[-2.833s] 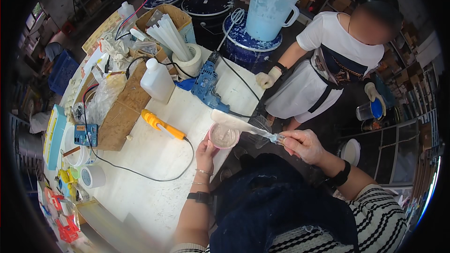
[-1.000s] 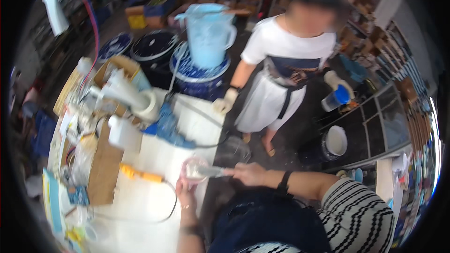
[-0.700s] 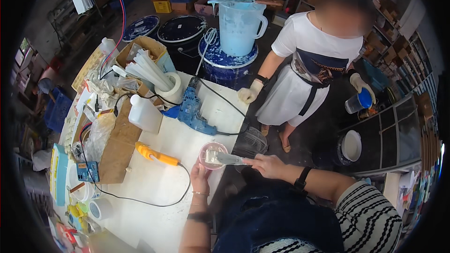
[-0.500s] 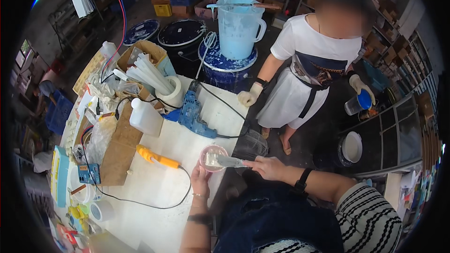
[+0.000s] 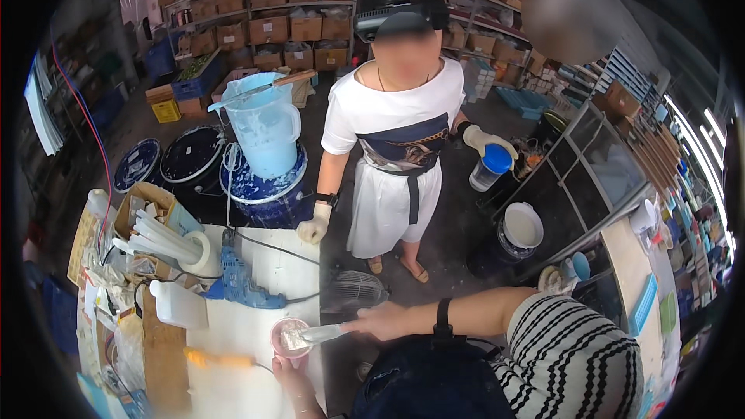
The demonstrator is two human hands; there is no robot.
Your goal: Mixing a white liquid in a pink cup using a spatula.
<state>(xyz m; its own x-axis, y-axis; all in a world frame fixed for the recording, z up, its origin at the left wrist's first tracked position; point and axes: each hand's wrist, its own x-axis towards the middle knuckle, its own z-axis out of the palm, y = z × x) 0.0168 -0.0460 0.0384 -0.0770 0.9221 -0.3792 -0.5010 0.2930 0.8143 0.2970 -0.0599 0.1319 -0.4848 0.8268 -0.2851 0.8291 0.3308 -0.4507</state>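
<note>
My left hand [image 5: 292, 379] is closed round the lower side of a small pink cup [image 5: 276, 334] at the white table's right edge. A whitish paste [image 5: 294, 336] lies inside the cup. My right hand [image 5: 382, 320] grips a flat spatula [image 5: 324, 333], its blade tilted down over the cup's rim with the tip at the paste. On the table beyond the cup lies a blue power drill [image 5: 242, 276] with a wire whisk. Left of the cup is a blurred yellow-orange corded tool [image 5: 217, 358].
A co-worker [image 5: 396, 140] in white stands across the table corner, one gloved hand [image 5: 314, 225] near its edge, the other holding a blue-lidded jar [image 5: 494, 161]. Behind the table, a blue pitcher [image 5: 262, 128] stands on a drum. A white jug [image 5: 178, 304] and cardboard box line the table's left.
The view has tilted up and turned right, bringing the co-worker and shelves more fully into sight. Both hands keep the cup and spatula together, the blade still over the cup.
</note>
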